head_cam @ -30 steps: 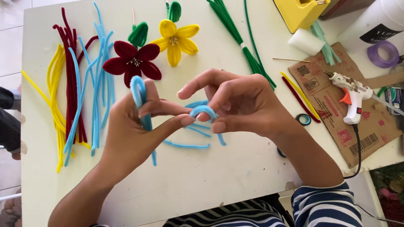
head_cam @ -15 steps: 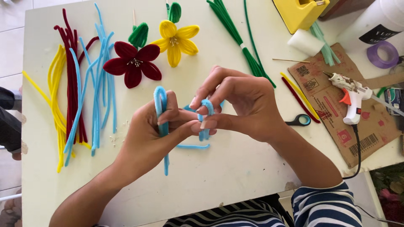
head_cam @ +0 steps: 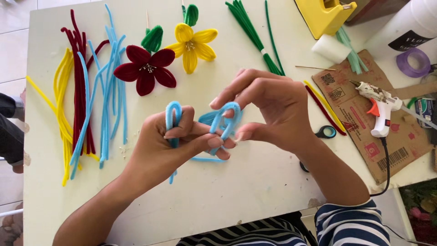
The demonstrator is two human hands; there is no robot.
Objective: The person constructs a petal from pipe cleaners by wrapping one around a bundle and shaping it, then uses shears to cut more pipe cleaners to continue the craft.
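Since the earlier frames, both hands had lifted slightly and drawn the light blue pipe cleaner loops nearer together, the right fingers spreading wider above them. The left hand (head_cam: 168, 146) was curled closed, its fingers and thumb pinching a folded light blue pipe cleaner loop (head_cam: 173, 119) whose rounded top stood up above the knuckles and whose tail hung out below the palm. The right hand (head_cam: 273, 109) was partly open: thumb and one finger pinched a second light blue loop (head_cam: 226, 117) at its base, while the other fingers arched over it, spread and not touching. The two loops stood just beside each other between the hands, above the white desk (head_cam: 236, 191), with more light blue loops showing behind them and one strand lying flat beneath the fingers. To the left lay a pile of loose pipe cleaners (head_cam: 88, 100) in yellow, dark red and light blue. Beyond the hands lay a dark red flower (head_cam: 145, 69) and a yellow flower (head_cam: 191, 44), and well to the right a glue gun (head_cam: 380, 107) rested on cardboard
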